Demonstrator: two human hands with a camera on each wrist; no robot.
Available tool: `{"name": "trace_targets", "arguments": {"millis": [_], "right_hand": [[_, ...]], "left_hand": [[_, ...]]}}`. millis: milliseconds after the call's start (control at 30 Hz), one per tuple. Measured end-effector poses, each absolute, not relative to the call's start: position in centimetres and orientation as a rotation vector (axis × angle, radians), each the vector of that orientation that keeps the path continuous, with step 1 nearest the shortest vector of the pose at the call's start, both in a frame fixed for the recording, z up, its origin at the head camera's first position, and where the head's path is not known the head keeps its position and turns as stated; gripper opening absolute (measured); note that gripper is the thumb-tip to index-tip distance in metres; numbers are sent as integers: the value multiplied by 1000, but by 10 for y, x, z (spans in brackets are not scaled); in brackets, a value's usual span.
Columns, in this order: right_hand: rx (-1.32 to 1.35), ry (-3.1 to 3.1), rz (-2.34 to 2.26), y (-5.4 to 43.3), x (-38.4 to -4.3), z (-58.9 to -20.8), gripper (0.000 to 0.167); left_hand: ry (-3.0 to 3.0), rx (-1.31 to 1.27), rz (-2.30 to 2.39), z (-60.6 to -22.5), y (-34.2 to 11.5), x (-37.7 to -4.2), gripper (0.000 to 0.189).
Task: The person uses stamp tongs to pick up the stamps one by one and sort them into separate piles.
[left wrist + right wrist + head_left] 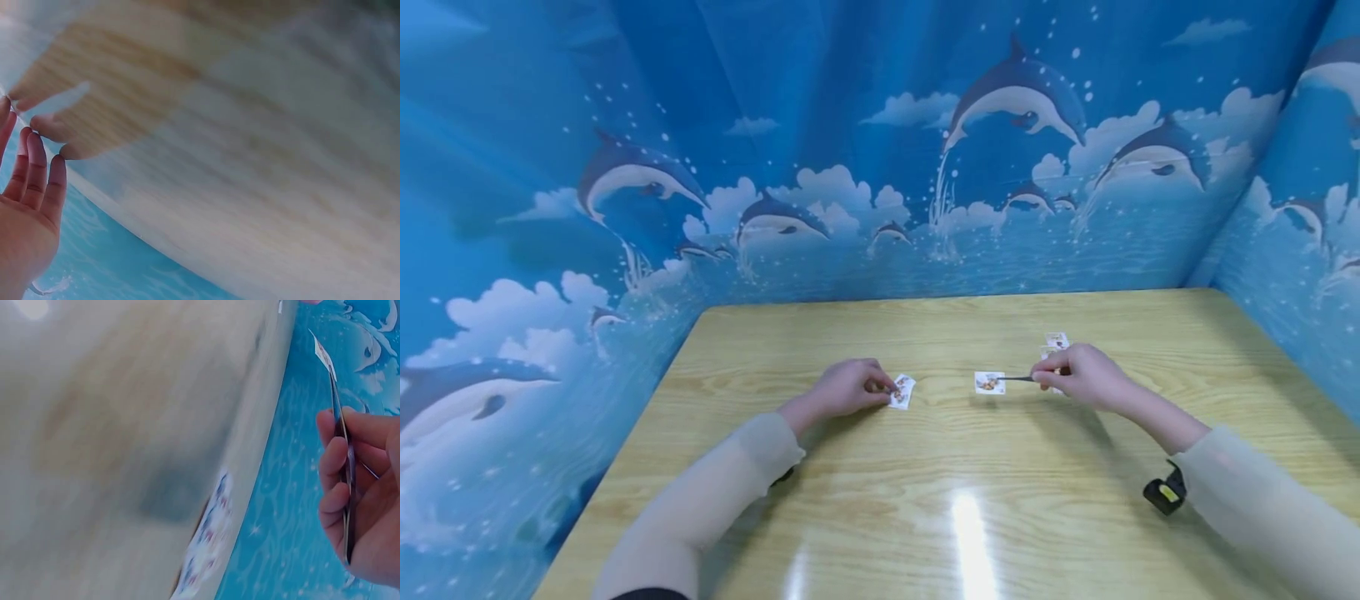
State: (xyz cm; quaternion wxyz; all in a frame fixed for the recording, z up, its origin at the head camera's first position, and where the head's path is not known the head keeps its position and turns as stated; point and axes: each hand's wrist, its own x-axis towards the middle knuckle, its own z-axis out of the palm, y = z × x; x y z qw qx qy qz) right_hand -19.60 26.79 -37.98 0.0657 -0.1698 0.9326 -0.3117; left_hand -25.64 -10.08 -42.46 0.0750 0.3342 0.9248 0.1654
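Note:
My right hand (pixel 1088 377) grips dark metal tweezers (pixel 349 487), their tips pointing left. At those tips is a small white printed piece, like a sticker (pixel 989 383), with a brownish picture; the right wrist view shows this sticker (pixel 324 357) raised above the table. On the table to its left lies another small printed piece (pixel 902 393). My left hand (pixel 848 387) rests at that piece's left edge, thumb and forefinger touching it. In the left wrist view, the left hand (pixel 31 212) has its other fingers extended, fingertips on the tabletop; the printed piece is out of sight there.
Behind my right hand lies a white printed sheet (pixel 1057 340), partly covered by the hand; the same sheet (pixel 206 537) lies flat in the right wrist view. The wooden table (pixel 850 517) ends at a blue dolphin-patterned curtain (pixel 865 150) at the back and sides.

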Motion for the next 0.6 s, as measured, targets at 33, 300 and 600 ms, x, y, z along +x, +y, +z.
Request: {"name": "trace_targets", "arguments": {"millis": [33, 300, 600], "right_hand": [[-504, 2805, -952, 272, -192, -381, 24], [-545, 2778, -946, 294, -166, -394, 18], [-671, 2818, -872, 288, -168, -411, 10]], "left_hand": [[2777, 1007, 483, -425, -101, -256, 18], [2791, 1006, 461, -425, -99, -256, 15], [2793, 999, 481, -426, -100, -256, 14]]}}
